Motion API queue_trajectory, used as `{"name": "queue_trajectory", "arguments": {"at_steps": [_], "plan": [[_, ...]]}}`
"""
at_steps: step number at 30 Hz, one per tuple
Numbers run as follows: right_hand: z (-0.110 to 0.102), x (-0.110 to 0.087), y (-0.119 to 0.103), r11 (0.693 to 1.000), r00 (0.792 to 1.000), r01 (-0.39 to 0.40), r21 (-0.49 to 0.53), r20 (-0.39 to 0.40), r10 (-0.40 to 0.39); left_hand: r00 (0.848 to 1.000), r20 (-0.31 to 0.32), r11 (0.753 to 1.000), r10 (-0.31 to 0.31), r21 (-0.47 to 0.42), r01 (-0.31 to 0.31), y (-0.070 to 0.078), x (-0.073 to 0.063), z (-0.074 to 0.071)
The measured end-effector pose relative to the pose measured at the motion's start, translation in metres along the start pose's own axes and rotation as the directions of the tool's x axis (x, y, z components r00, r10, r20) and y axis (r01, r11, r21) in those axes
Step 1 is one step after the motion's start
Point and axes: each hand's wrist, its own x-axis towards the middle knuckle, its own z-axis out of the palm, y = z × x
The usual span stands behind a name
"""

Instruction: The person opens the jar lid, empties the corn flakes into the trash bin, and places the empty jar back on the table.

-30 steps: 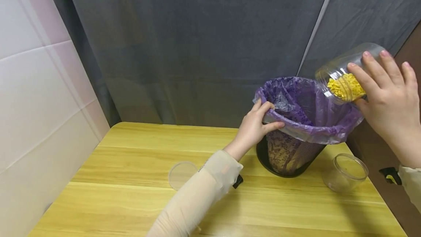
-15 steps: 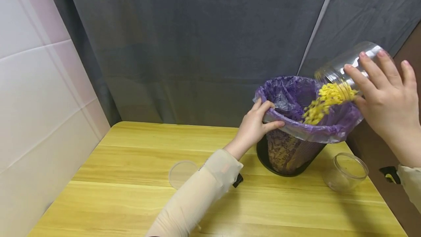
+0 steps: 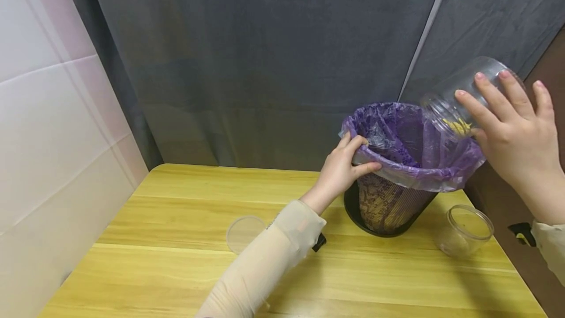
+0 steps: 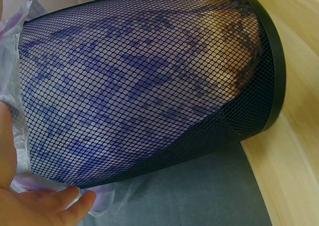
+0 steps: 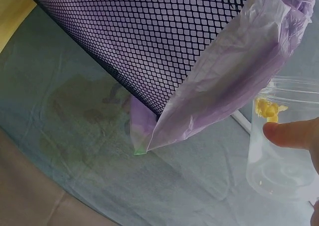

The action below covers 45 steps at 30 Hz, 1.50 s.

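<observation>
A black mesh trash bin (image 3: pixel 390 210), lined with a purple plastic bag (image 3: pixel 425 176), stands tilted on the table. My left hand (image 3: pixel 337 171) grips its rim at the near left, thumb outside and fingers over the edge. The left wrist view shows the mesh side (image 4: pixel 134 86) and fingers at the bag's fold. In my right hand (image 3: pixel 523 136) is a clear jar (image 3: pixel 465 80), tipped mouth-down over the bin's right side. A few yellow pieces (image 3: pixel 459 125) cling inside near its mouth. The right wrist view shows my thumb (image 5: pixel 289 135) pressed on the jar wall. The bin's bottom is hidden.
A second clear jar (image 3: pixel 463 239) stands uncovered right of the bin, near the table's right edge. A round clear disc (image 3: pixel 243 233) lies by my left forearm, and a small black object (image 3: pixel 319 243) sits partly behind it. A grey curtain (image 3: pixel 265 63) hangs behind the table (image 3: pixel 190 200).
The yellow pieces have poured from the jar into the bag, leaving only a few in the jar. My right hand has moved slightly left and tipped the jar further. My left hand stays put.
</observation>
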Motion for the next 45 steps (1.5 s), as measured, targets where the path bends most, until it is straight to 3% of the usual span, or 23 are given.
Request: {"name": "queue_trajectory", "arguments": {"at_steps": [6, 24, 45], "plan": [[-0.001, 0.001, -0.001, 0.999, 0.999, 0.040, -0.003, -0.005, -0.040, 1.000, 0.012, 1.000, -0.015, -0.009, 0.015, 0.000, 0.000, 0.001], [0.005, 0.007, -0.015, 0.997, 0.986, 0.065, -0.037, -0.151, -0.070, 1.000, 0.014, 1.000, -0.019, -0.014, 0.019, 0.000, -0.001, 0.002], [0.012, 0.003, -0.006, 0.982, 0.982, 0.148, -0.116, -0.097, -0.159, 1.000, 0.010, 1.000, -0.020, -0.020, 0.020, 0.000, -0.001, 0.001]]}}
